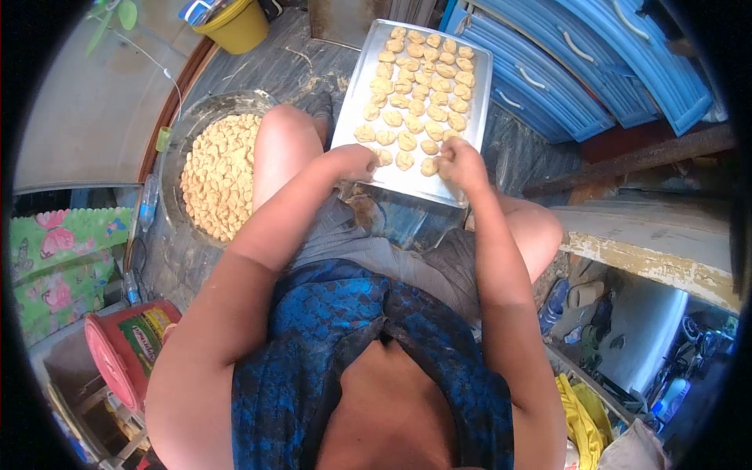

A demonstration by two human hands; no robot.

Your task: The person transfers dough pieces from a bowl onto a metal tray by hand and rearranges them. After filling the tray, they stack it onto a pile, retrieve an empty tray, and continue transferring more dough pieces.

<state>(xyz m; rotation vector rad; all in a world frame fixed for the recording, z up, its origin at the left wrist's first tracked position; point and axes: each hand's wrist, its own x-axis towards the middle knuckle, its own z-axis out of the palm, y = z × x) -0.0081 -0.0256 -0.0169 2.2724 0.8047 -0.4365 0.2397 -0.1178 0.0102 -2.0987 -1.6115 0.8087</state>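
Note:
A metal baking tray [352, 146] holds rows of small twisted lumps of pale yellow dough. My left hand [354, 162] is at the tray's near left corner, its fingers closed on a dough piece [384, 157] at the end of the nearest row. At the near right corner, the fingers of my right hand [464, 164] are pinched together against another dough piece [429, 166]. Between the hands lies one more dough piece [404, 160], touched by neither. The undersides of both hands' fingers are partly hidden.
Left of my knee stands a wide round basin [174, 157] heaped with similar dough pieces [223, 176]. A yellow bucket [239, 30] is at the back left, and a red bucket [117, 352] is at the lower left. Blue drawers [540, 70] flank the tray on the right.

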